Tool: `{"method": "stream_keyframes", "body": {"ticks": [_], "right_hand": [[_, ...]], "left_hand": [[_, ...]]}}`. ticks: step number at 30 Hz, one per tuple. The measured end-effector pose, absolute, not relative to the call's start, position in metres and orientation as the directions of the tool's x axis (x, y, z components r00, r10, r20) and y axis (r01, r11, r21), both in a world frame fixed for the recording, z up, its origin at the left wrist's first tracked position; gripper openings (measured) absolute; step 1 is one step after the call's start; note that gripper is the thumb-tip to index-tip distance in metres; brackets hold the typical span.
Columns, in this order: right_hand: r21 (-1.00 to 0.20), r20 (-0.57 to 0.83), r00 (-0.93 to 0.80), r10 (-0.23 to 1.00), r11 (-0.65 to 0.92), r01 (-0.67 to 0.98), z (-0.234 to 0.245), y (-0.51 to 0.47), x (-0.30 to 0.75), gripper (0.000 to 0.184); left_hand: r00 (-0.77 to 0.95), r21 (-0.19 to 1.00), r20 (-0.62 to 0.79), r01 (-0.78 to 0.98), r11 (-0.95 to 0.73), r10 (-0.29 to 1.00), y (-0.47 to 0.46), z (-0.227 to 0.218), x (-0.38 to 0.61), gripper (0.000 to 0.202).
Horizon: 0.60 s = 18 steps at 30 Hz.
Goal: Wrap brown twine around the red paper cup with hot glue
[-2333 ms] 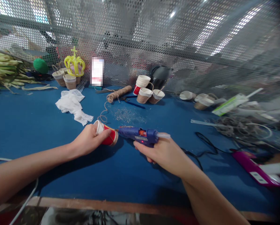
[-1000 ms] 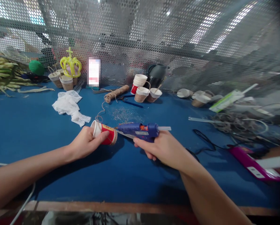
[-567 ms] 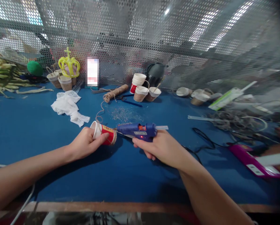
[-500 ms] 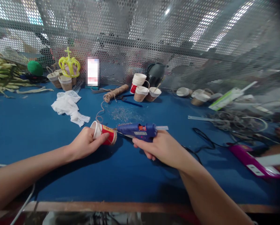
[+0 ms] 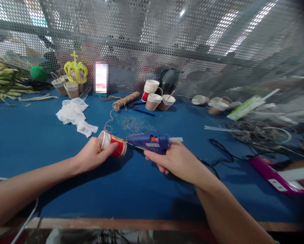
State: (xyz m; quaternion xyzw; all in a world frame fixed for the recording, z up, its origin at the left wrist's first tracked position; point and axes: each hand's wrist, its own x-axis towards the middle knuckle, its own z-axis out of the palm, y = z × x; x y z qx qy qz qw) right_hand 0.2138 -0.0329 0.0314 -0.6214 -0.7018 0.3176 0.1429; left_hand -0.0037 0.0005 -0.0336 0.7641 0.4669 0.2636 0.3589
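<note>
My left hand [image 5: 94, 154] is closed round a red and white paper cup [image 5: 118, 146], tilted on its side with its mouth to the left. A band of twine shows round the base end of the cup. In my right hand [image 5: 173, 159] is a blue glue gun [image 5: 146, 140], with a clear glue stick [image 5: 176, 139] poking out of its back. The gun's nozzle meets the base end of the cup or lies just beside it; I cannot tell which. A strand of twine [image 5: 108, 123] runs from the cup back to a roll of twine [image 5: 126, 101].
Twine-wrapped cups [image 5: 153, 101] and a stack of paper cups [image 5: 150, 88] stand at the back. White lace [image 5: 74, 113] lies left of centre. To the right are a black cord [image 5: 219, 149], a purple power strip [image 5: 271, 176] and a tangle of grey strands [image 5: 253, 130].
</note>
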Motion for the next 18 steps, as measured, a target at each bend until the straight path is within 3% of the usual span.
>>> {"method": "stream_keyframes", "body": {"ticks": [18], "right_hand": [[-0.672,-0.117,-0.242,0.963,0.103,0.733,0.0348,-0.0402,0.2157,0.023]], "left_hand": [[0.389,0.909,0.049,0.364,-0.202,0.920,0.0022,-0.0346,-0.0035,0.035]]}}
